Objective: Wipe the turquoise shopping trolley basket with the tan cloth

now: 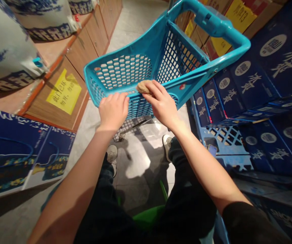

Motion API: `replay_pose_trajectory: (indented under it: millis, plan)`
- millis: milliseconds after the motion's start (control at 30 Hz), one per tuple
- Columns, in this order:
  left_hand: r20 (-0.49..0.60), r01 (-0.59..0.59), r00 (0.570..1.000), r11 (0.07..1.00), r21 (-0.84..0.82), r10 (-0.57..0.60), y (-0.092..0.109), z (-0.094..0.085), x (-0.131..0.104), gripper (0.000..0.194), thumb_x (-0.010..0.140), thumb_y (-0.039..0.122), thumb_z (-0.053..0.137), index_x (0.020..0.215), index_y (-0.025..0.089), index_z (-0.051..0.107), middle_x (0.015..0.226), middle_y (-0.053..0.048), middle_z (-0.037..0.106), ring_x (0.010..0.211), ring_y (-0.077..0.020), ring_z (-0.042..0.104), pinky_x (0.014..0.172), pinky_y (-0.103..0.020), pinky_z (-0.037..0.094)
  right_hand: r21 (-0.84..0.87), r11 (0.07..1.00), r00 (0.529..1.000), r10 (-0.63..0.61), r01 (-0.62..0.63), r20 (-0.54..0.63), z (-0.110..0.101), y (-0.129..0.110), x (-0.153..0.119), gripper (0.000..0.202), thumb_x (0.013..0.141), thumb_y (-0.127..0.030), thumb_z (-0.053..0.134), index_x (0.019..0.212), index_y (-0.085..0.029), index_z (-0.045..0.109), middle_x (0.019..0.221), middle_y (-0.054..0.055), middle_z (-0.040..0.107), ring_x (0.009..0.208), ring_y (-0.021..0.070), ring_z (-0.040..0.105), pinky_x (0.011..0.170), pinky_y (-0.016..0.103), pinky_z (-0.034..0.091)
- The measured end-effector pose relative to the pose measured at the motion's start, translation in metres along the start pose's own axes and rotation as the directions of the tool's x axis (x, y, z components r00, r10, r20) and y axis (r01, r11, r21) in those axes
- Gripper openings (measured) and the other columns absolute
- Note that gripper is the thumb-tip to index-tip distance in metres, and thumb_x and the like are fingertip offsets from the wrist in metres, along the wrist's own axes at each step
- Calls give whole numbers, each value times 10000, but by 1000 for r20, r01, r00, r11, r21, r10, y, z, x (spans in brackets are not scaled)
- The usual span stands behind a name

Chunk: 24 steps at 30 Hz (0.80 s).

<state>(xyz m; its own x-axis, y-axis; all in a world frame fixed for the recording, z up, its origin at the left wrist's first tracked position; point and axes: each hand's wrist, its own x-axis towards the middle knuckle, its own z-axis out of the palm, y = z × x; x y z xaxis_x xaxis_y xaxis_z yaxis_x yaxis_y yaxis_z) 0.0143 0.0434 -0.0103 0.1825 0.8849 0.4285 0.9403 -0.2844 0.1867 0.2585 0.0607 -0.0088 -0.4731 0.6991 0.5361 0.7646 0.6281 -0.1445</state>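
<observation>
A turquoise plastic shopping cart with a lattice basket stands in front of me, its push handle toward the upper right. My left hand grips the near rim of the basket, fingers curled over the top edge. Farther right along the same rim, my right hand is closed on a tan wadded cloth, pressing it against the edge. Part of the cloth is hidden under the fingers. The visible inside of the basket shows bare lattice.
Blue beer cartons are stacked on a blue plastic pallet at right. Wooden cabinets with blue-and-white jars line the left, above blue gift boxes. Something green is between my legs.
</observation>
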Motion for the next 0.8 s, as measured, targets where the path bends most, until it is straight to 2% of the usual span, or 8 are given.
replay_pose_trajectory:
  millis: [67, 233, 300, 400, 533, 600, 700, 800]
  plan:
    - [1, 1, 1000, 1000, -1, -1, -1, 1, 0, 444, 1169, 388, 340, 1293, 257, 746, 1146, -140, 795, 1126, -364, 695, 908, -491, 475, 16, 999, 999, 35, -35, -20, -9, 15, 2, 501, 1091, -156, 398, 1389, -341, 756, 1723, -7, 617, 1642, 281, 529, 1364, 590, 509]
    - [63, 24, 998, 1000, -5, -24, 2, -3, 2, 466, 1172, 384, 336, 1302, 229, 755, 1163, -164, 790, 1143, -382, 695, 923, -505, 475, 34, 985, 944, 174, -171, -281, -39, 99, -10, 482, 1092, -226, 439, 1458, -357, 725, 1678, 33, 618, 1664, 380, 487, 1361, 776, 406]
    - [72, 25, 997, 1000, -8, -25, 3, -5, 2, 480, 1174, 378, 326, 1318, 217, 755, 1176, -172, 789, 1152, -390, 696, 927, -511, 480, 25, 984, 923, 174, -176, -344, -42, 114, -16, 487, 1091, -239, 442, 1478, -358, 712, 1683, 33, 593, 1690, 402, 444, 1360, 815, 371]
    - [63, 23, 998, 1000, -19, -22, 5, -6, 2, 482, 1175, 374, 322, 1326, 219, 753, 1174, -168, 791, 1157, -390, 700, 934, -510, 483, 8, 984, 931, 172, -178, -321, -34, 95, -16, 479, 1083, -223, 444, 1453, -355, 716, 1690, 38, 590, 1694, 395, 438, 1369, 793, 380]
    - [64, 32, 997, 999, -4, -32, 5, -5, 2, 474, 1177, 380, 326, 1308, 225, 754, 1176, -165, 792, 1163, -387, 702, 934, -502, 478, -12, 997, 985, 76, -79, -157, -17, 41, -5, 454, 1075, -173, 422, 1359, -314, 747, 1686, 45, 631, 1635, 320, 525, 1380, 657, 457]
    - [61, 34, 998, 999, 9, -34, 4, -4, 2, 473, 1177, 387, 325, 1283, 226, 757, 1168, -163, 794, 1158, -390, 704, 927, -501, 472, -1, 1000, 996, 23, -23, -84, -16, 32, 0, 452, 1070, -161, 416, 1312, -316, 765, 1689, 25, 640, 1621, 285, 540, 1365, 595, 497]
    - [47, 29, 998, 1000, 4, -29, 1, -2, 2, 455, 1174, 390, 340, 1256, 229, 757, 1152, -157, 796, 1134, -383, 705, 915, -493, 467, 27, 997, 995, 71, -69, -75, -28, 56, 1, 468, 1050, -176, 442, 1339, -346, 769, 1664, 21, 652, 1603, 310, 554, 1352, 662, 487]
    - [24, 12, 1000, 1000, -20, -12, -1, -1, 2, 431, 1170, 387, 354, 1241, 239, 752, 1139, -148, 795, 1110, -366, 699, 903, -479, 465, 42, 984, 955, 180, -175, -235, -49, 100, -7, 485, 1051, -220, 459, 1404, -364, 759, 1645, 60, 638, 1631, 382, 513, 1363, 789, 377]
